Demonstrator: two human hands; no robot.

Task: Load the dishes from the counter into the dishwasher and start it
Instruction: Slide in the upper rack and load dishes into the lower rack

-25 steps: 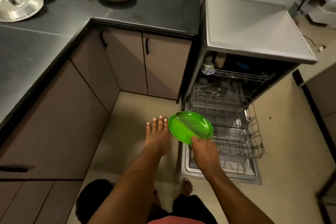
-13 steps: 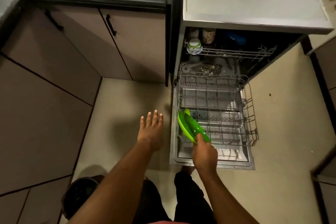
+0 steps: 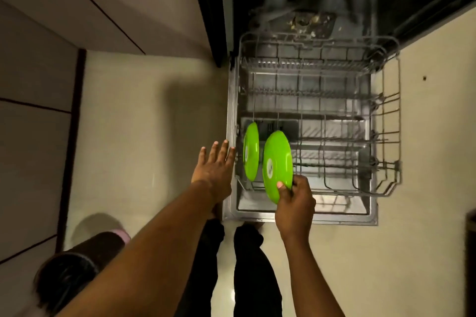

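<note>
L hand (image 3: 215, 165) hovers by the rack's (image 3: 309, 92) left edge, fingers straight & spread, holding nothing. Just inside that edge, one green plate (image 3: 251, 152) stands on its rim in the tines. Next right, a 2nd plate (image 3: 277, 162) is also on edge, parallel w/ the first, pinched at its near rim by R hand (image 3: 296, 203). Plate rises away from the grip; prob. drops into the neighbouring slot, and R hand is nearer.

Splayed left grip (image 3: 215, 170), tight right grip (image 3: 295, 203)
</note>
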